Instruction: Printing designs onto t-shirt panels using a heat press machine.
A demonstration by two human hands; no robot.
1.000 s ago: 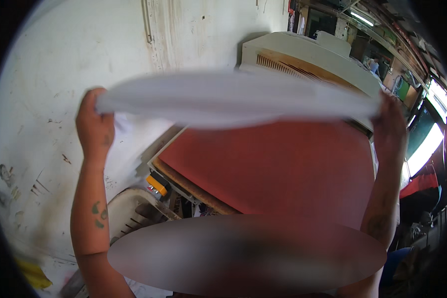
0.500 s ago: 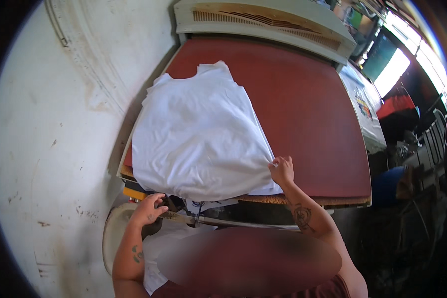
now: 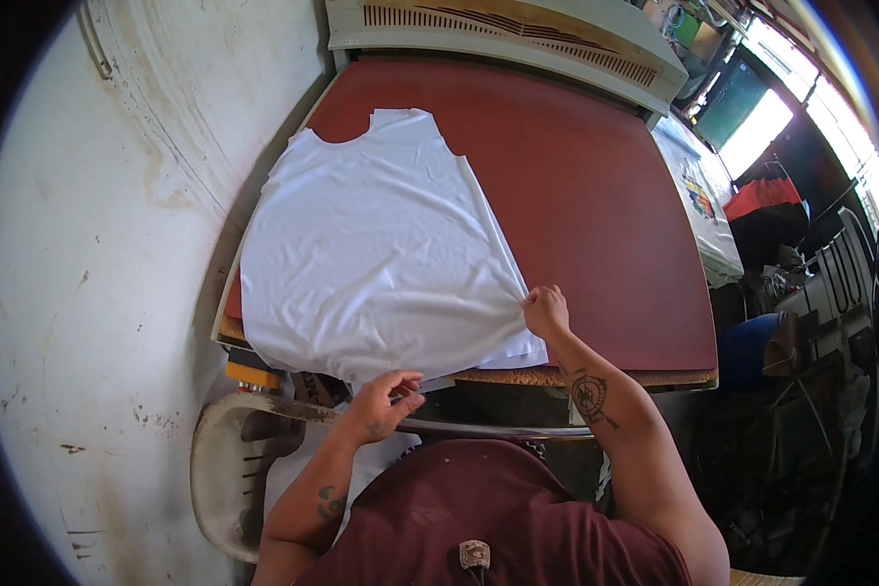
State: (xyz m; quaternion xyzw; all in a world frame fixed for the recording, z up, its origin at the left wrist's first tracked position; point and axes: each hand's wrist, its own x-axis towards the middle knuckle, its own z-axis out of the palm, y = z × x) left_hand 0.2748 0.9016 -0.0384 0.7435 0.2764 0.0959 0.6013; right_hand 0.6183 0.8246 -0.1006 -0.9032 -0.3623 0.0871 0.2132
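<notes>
A: Surroundings first?
B: The far end of the red pad (image 3: 596,225) is closed off by a grey vented housing (image 3: 557,61). The left side is hemmed in by a stained wall (image 3: 98,244). In front, a plastic chair (image 3: 215,469) is wedged at lower left, with a yellow-orange box (image 3: 252,374) seen just under the near left corner. On the right, a bench is covered by a printed white cloth (image 3: 698,186); farther out, a red-and-black cloth (image 3: 757,210) and dark clutter can be made out.

A: Where is the garment?
B: The white garment (image 3: 381,244) is laid on the left part of the pad, neck end toward the housing. Its hem is brought to the frayed brown front edge (image 3: 518,376), and slightly past it near the middle.

A: Open room?
B: The pad's right half is left bare, right up to its side edge.

A: Fingers?
B: The garment's right edge, near the hem corner, is pinched by the right hand (image 3: 547,313). The left hand (image 3: 386,402) is held by the hem, fingers loosely bent, thumb apart; contact cannot be told.

A: Changes?
B: A second ago the cloth was held up in both hands. Since the last frame the left hand has been shifted inward along the hem; the right-hand pinch is kept.
</notes>
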